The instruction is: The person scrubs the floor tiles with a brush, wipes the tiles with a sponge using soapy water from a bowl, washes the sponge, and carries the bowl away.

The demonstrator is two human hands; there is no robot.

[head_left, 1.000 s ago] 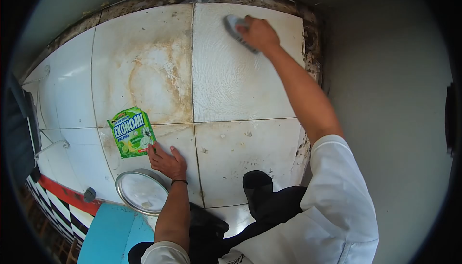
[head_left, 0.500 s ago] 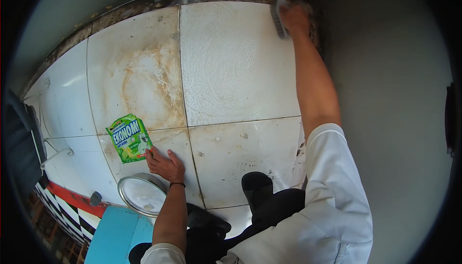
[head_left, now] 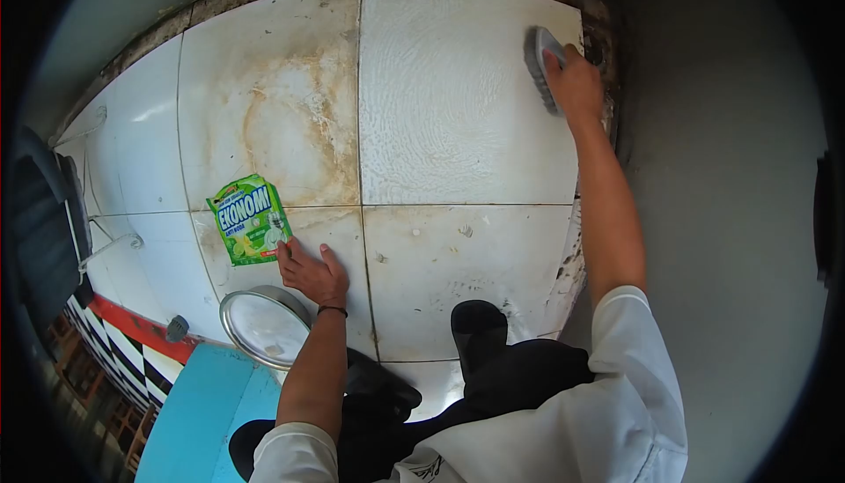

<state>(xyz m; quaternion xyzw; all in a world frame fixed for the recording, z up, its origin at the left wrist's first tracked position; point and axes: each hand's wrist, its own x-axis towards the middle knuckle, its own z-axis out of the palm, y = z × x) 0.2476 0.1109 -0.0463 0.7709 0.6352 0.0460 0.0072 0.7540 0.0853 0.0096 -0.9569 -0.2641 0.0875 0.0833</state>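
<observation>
My right hand (head_left: 576, 87) is closed on a grey scrub brush (head_left: 544, 65), its bristles on the right edge of a wet white tile (head_left: 458, 104). My left hand (head_left: 314, 273) rests on the floor with its fingers apart, the fingertips touching the lower right corner of a green EKONOMI packet (head_left: 251, 221). The packet lies flat across the joint between tiles. Just below my left hand is a round metal lid or pan (head_left: 261, 329), partly behind my forearm. Brown stains mark the tile (head_left: 273, 113) left of the wet one.
Grey walls (head_left: 713, 175) border the floor at the right and top, with a dirty strip along the edge. A dark chair (head_left: 40, 219) stands at the far left. Lower left are a small grey object (head_left: 177, 329) and a blue surface (head_left: 198, 412). My dark boots (head_left: 480, 329) are at the bottom.
My right hand has swept the brush from the upper middle of the wet tile to the upper right corner, then down its right edge. My left hand stays by the packet. The view has shifted slightly.
</observation>
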